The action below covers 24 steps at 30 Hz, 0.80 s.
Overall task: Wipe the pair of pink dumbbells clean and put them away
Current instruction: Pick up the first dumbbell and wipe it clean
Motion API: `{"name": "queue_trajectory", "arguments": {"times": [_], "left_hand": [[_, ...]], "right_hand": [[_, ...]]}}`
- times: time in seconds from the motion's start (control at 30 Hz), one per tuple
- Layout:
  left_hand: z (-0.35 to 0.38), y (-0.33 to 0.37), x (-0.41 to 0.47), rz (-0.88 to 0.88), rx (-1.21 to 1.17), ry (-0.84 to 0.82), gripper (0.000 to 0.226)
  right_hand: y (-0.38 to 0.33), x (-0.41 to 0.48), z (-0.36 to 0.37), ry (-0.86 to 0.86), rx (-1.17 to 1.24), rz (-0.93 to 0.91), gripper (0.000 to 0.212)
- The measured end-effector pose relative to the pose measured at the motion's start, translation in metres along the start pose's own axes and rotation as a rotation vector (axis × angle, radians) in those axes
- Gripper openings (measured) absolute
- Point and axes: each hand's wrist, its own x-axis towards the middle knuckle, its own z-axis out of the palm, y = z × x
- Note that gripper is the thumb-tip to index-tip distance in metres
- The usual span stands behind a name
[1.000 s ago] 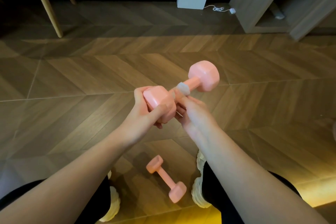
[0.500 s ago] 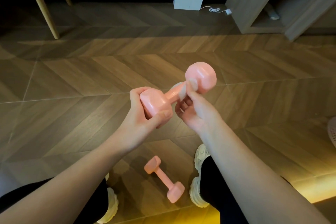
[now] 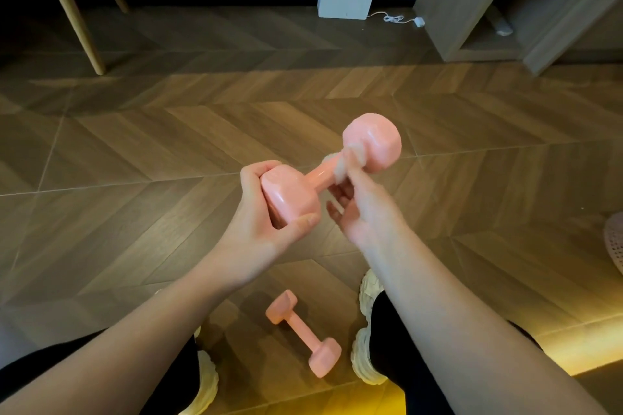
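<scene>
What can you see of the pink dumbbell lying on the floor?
The floor dumbbell is pink and smooth, apparently plastic-coated: a slim handle joining two blocky, faceted heads. It lies flat and diagonal on the wooden floor, between the person's pale shoes, one head nearer the camera. Only the floor touches it.

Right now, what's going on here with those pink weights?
A person is mid-wipe. Their left hand grips one head of a glossy pink dumbbell held up in the air, while the right hand pinches a small pale wipe against its handle near the far head. The second pink dumbbell lies on the wooden herringbone floor between their white shoes, with no hand on it. Neither has been put away yet.
</scene>
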Motion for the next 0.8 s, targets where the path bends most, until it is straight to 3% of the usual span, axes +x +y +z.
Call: {"name": "queue_trajectory", "arguments": {"times": [0.1,0.17,0.4,0.6,0.7,0.8], "left_hand": [[-0.003,-0.003,0.001,0.025,0.012,0.003,0.067],[-0.005,-0.003,0.002,0.031,0.018,0.004,0.069],[-0.005,-0.002,0.003,0.131,0.158,0.000,0.080],[-0.004,0.001,0.011,-0.429,-0.486,-0.031,0.092],[0.003,0.000,0.010,-0.401,-0.471,0.015,0.081],[-0.001,0.001,0.012,-0.370,-0.406,0.058,0.073]], "right_hand": [[0.025,-0.014,0.008,-0.068,-0.142,0.052,0.019],[0.022,-0.013,0.008,-0.051,-0.104,0.042,0.014],[-0.016,0.004,-0.006,-0.002,0.105,-0.036,0.032],[-0.011,0.003,-0.001,0.020,0.108,-0.125,0.034],[-0.002,-0.001,0.005,0.021,0.007,-0.144,0.032],[0.019,-0.012,0.013,-0.089,-0.119,-0.080,0.021]]}}
